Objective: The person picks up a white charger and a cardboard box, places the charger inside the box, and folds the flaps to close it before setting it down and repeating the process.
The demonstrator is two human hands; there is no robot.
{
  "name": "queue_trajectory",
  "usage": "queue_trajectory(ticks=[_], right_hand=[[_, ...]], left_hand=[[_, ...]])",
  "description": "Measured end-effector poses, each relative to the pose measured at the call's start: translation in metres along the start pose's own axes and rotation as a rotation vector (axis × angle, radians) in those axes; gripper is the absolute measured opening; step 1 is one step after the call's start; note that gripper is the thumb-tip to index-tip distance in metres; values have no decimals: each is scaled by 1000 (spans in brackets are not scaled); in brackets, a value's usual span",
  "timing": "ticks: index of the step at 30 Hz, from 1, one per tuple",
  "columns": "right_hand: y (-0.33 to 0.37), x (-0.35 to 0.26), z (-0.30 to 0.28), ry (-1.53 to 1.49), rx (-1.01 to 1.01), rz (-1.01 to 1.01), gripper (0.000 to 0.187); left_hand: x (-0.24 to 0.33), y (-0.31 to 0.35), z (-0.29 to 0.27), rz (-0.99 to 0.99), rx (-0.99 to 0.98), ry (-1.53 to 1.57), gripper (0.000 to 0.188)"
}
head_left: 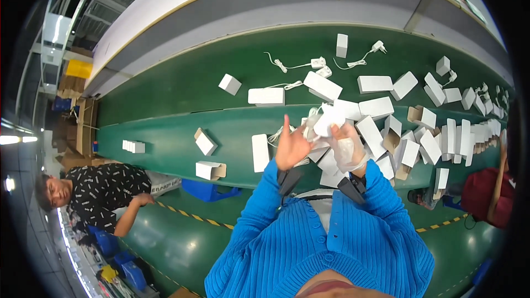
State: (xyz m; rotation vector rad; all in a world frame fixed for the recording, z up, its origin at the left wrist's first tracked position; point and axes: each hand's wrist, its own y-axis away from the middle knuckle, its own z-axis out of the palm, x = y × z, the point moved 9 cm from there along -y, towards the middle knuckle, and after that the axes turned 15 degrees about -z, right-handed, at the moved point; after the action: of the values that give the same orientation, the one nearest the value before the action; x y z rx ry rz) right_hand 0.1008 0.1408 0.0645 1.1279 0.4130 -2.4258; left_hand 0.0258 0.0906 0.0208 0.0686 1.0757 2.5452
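White charger with its bundled cable (327,120) sits just right of the frame's centre, gripped in the right hand (346,142), whose fingers are curled round it inside what looks like a clear thin glove. The left hand (291,146) is raised just beside it, palm showing and fingers spread, holding nothing.

Small white cartons crowd the green conveyor belt (176,85) at centre right, many lying on their sides; several stand open, such as the open carton (421,116) with its brown inside showing, and whether anything lies in them cannot be told. At the right edge a row of upright cartons (461,140) stands packed together. Loose chargers with white cables (361,58) lie on the far strip of belt at upper centre.

Toward the left the belt is barer, with one flapped carton (210,170) near its near edge. A person in a black patterned shirt (105,187) is at lower left.
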Motion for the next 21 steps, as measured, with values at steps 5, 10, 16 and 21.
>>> queue_trajectory(ticks=[5, 10, 16, 21], right_hand=[[17, 11, -4, 305, -167, 45, 53], [0, 11, 1, 710, -347, -336, 55], [-14, 38, -1, 359, -190, -32, 54], [-13, 31, -49, 405, -36, -22, 52]], left_hand=[[48, -22, 4, 111, -515, -206, 49], [39, -23, 10, 297, -664, -398, 46], [37, -8, 3, 659, -85, -482, 46], [112, -16, -91, 711, 472, -457, 61]])
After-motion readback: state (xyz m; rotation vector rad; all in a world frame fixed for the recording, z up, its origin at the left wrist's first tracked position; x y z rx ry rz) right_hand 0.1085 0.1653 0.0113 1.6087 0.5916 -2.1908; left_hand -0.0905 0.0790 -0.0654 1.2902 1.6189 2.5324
